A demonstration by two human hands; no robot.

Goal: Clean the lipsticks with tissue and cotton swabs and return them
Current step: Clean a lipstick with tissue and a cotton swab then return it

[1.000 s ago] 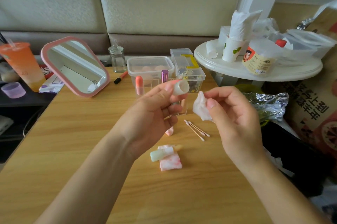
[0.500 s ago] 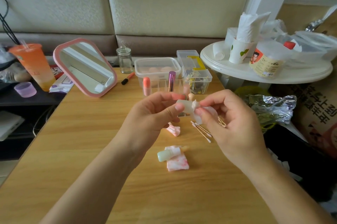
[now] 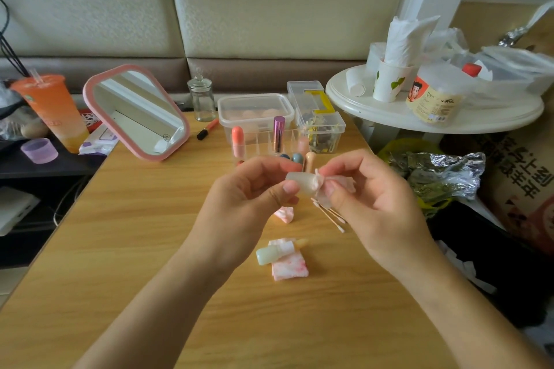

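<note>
orange drink cup (image 3: pixel 52 110) stands at the far left on a dark side surface, with a small purple cup (image 3: pixel 39 150) just beside it. moving right i see a pink-framed mirror (image 3: pixel 136 112) tilted back on the wooden table (image 3: pixel 150 248), then a glass jar (image 3: pixel 201 101) and an orange pen (image 3: pixel 207 129). a clear organizer (image 3: pixel 263 145) holds a coral lipstick (image 3: pixel 238 140) and a purple lipstick (image 3: pixel 278 134) upright, with a lidded clear box (image 3: pixel 254 110) behind it.

at centre, my view has the left hand (image 3: pixel 239 203) raised above the table, thumb and fingers pinching a pale lipstick tube (image 3: pixel 299 184). below it on the wood lie a pale green cap (image 3: pixel 268 255) resting on a pink-stained tissue (image 3: pixel 289 266), and a smaller stained scrap (image 3: pixel 284 214). the tube's right end is wrapped in a white tissue (image 3: pixel 329 188), which the right hand (image 3: pixel 368 203) pinches against it with thumb and forefinger. cotton swabs (image 3: pixel 329 215) lie on the table under that hand.

further right stands a round white table (image 3: pixel 419 119) crowded with containers, and a crumpled foil bag (image 3: pixel 443 170) sits below it.
</note>
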